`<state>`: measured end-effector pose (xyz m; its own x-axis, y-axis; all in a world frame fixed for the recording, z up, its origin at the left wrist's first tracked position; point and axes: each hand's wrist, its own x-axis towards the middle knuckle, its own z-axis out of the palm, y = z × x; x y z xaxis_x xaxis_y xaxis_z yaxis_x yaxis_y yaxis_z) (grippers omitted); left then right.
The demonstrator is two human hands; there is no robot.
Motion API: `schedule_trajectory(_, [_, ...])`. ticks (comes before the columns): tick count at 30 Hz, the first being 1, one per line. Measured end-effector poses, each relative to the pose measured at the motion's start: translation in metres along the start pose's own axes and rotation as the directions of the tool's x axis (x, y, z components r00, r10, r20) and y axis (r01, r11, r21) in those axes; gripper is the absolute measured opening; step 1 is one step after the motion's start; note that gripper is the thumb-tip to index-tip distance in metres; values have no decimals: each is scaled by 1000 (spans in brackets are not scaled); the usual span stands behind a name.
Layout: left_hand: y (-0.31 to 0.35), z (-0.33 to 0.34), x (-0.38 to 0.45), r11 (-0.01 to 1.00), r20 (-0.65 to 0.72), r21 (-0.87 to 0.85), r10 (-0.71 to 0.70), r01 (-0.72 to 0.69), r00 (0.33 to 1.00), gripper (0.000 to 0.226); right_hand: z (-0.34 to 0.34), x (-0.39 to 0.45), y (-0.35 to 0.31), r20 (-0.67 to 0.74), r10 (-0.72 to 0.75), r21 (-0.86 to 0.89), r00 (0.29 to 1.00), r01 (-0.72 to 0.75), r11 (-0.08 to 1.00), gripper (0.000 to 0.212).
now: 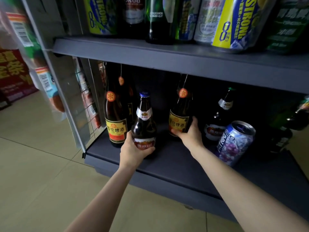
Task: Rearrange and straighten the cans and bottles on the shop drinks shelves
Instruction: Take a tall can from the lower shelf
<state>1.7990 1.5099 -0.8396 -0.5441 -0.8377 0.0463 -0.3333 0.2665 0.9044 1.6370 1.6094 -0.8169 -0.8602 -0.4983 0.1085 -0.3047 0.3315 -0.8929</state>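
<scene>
Left hand: my left hand (133,149) grips a short brown bottle (144,124) low down, fingers curled round its red label, near the bottom shelf (175,163) front.
Right hand: my right hand (189,133) holds a tall yellow-labelled bottle (179,114) by its base, further back.
Progress: barely begun, I judge; a grape can (234,143) leans tilted, bottles stand scattered.
Labels: "花啤酒" on the tall bottles; "STRONG" and "8" on the upper-shelf cans (234,24).
</scene>
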Motion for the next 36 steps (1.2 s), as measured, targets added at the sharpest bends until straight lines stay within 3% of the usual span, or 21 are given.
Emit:
schedule_trajectory(8, [-5, -5, 6, 997, 29, 64, 49, -50, 998, 74, 9, 10, 5, -106, 19, -40, 994, -23, 999, 71])
schedule_trajectory(13, [-5, -4, 7, 997, 39, 63, 35, -37, 999, 75, 20, 17, 2, -88, 15, -53, 996, -20, 998, 70])
schedule_trajectory(20, [2, -5, 10, 999, 103, 46, 9, -13, 995, 75, -1, -13, 19, 15, 128, -47, 992, -127, 991, 71])
schedule_trajectory(24, [9, 4, 11, 998, 189, 66, 5, -17, 982, 76, -39, -78, 44, 219, 61, -177, 974, -22, 984, 49])
schedule_trajectory(27, [17, 21, 4, 997, 225, 61, 29, -43, 974, 73, -76, -113, 56, 173, 43, -231, 984, -2, 973, 17])
schedule_trajectory(30, [25, 44, -2, 997, 270, 50, 38, -54, 962, 70, -110, -120, 64, -40, 94, -243, 995, -101, 965, 28])
schedule_trajectory(32, [30, 63, -2, 994, 271, 82, 54, -79, 961, 73, -125, -111, 68, -125, 135, -151, 983, -154, 976, 43])
schedule_trajectory(36, [46, 94, -8, 982, 258, 143, 82, -122, 963, 80, -121, -80, 69, -54, 150, 33, 987, -149, 988, 69])
